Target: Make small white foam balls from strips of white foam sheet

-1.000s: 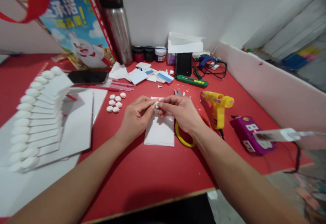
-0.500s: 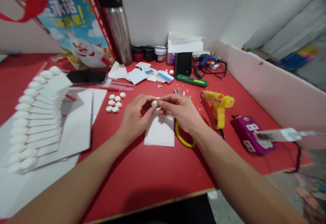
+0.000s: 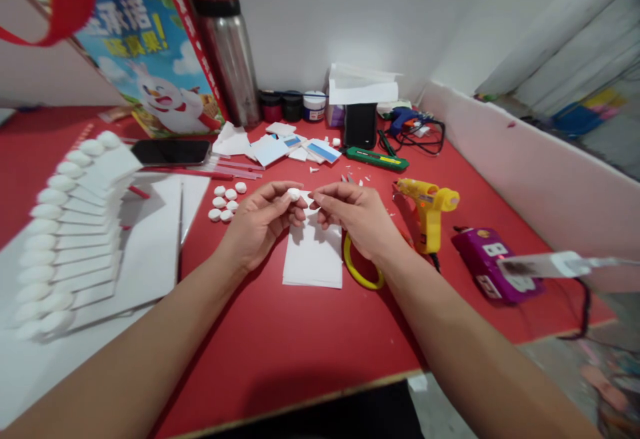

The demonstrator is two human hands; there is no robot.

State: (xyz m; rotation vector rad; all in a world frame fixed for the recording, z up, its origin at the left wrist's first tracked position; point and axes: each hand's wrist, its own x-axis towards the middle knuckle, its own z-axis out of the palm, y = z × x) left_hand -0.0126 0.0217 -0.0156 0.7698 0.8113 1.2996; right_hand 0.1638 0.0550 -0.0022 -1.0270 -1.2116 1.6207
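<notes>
Between the thumb and fingers of my left hand [image 3: 267, 219] is a small white disc [image 3: 294, 194], like the several white discs [image 3: 231, 194] lying on the table to its left. My right hand [image 3: 347, 212] is a short way to the right of the disc, thumb and forefinger pinched together; anything between them is too small to make out. Beneath both hands lies a stack of white paper [image 3: 313, 259]. Scissors with a yellow handle [image 3: 363, 272] lie partly hidden under my right hand.
At left, white cards tipped with white discs [image 3: 80, 226] stand in a row on white board. A yellow glue gun [image 3: 427, 206] and a purple box [image 3: 495, 262] are at right. Behind lie a green utility knife [image 3: 377, 158], card scraps [image 3: 270, 149], a phone [image 3: 170, 152] and a steel flask [image 3: 227, 52].
My hands have moved apart. The left one has shifted slightly left with the white disc, and the right one no longer touches it.
</notes>
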